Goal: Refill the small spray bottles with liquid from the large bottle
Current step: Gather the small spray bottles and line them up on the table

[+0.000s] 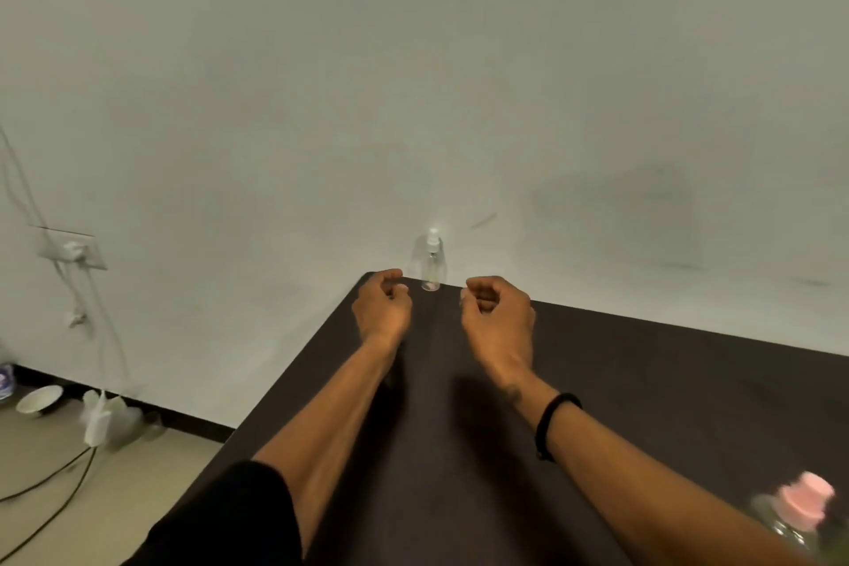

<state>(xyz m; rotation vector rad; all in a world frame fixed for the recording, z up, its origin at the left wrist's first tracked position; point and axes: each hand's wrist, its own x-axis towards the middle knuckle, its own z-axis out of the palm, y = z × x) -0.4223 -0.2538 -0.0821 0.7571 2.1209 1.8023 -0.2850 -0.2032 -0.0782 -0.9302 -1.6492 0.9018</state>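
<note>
A small clear spray bottle point(432, 261) with a clear cap stands upright at the far corner of the dark table point(643, 381), against the wall. My left hand point(382, 307) hovers just left of it and my right hand point(497, 317) just right of it. Both have loosely curled fingers and hold nothing, and neither touches the bottle. A large clear bottle with a pink cap point(797, 515) shows at the bottom right, partly hidden behind my right forearm and cut off by the frame edge.
The table's left edge drops to a tiled floor with a white bowl point(39, 400), a white charger point(97, 423) and black cables point(50, 501). A wall socket point(73, 249) with dangling cords sits at the left. A pale wall stands right behind the table.
</note>
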